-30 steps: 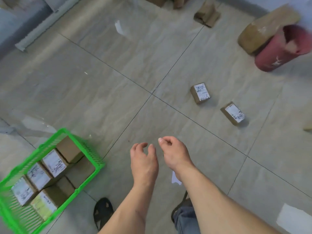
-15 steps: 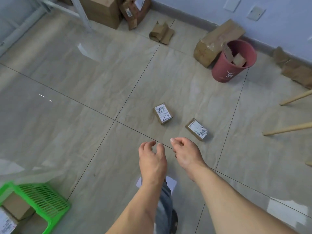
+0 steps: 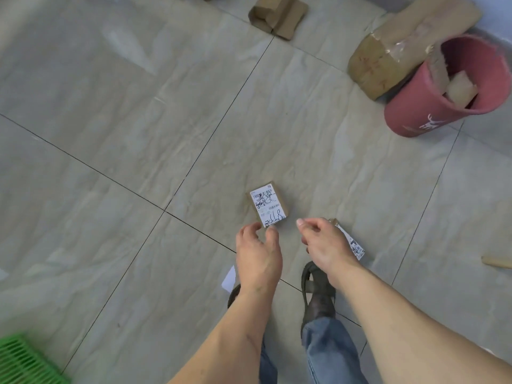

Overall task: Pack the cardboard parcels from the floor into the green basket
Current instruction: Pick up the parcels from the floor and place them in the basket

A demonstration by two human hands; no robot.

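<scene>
On the tiled floor (image 3: 116, 151), near the crossing of two grout lines, lies a small cardboard parcel (image 3: 268, 207), flat, white shipping label up with handwriting on it. My left hand (image 3: 259, 259) hangs over its near edge, fingers loosely curled and apart, holding nothing; thumb and fingertips sit just at the parcel's near corner, contact not clear. My right hand (image 3: 325, 245) hovers beside it, fingers loosely bent, thumb tip forward, also holding nothing. Second labelled parcel (image 3: 353, 245) lies on the floor mostly hidden behind my right hand; only its label edge and one brown corner show. Green basket (image 3: 25, 361): just a corner of slatted plastic at the bottom left edge of view, well apart from both parcels.

Below my hands: my dark sandal (image 3: 317, 292) and blue jeans (image 3: 329, 353), a white paper scrap (image 3: 229, 278) on the floor by my left wrist. Far right: red bin (image 3: 432, 106), with cardboard scraps inside, touching a large taped cardboard box (image 3: 388, 51). Top centre: folded cardboard piece (image 3: 277, 15). Right edge: a pale wooden stick end (image 3: 497, 262).
</scene>
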